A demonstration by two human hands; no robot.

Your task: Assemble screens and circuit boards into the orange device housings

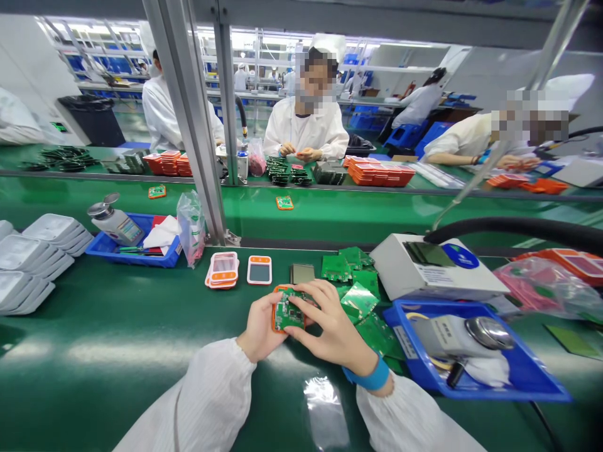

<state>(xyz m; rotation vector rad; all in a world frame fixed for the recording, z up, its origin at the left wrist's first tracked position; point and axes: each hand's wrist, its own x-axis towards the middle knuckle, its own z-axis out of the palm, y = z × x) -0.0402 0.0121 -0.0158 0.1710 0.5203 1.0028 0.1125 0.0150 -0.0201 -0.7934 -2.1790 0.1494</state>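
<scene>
In front of me, my left hand (261,323) is closed around an orange-edged casing with a green circuit board (288,312) in it, component side up. My right hand (332,323) reaches over from the right, its fingertips and thumb resting on the board's face and edge. Just beyond my fingers lies a small stack of grey display panels (302,273). Loose green circuit boards (360,300) are heaped to the right of my right hand. Farther back stand an orange-and-white casing with a screen (259,270) and a small stack of similar casings (222,270).
On the left are stacked white trays (35,251) and a blue bin (136,251) with a bottle. To the right, another blue bin (475,376) stands before a white box (436,276). A clear plastic film (326,411) lies near me. Behind runs a green conveyor (339,216); co-workers sit beyond.
</scene>
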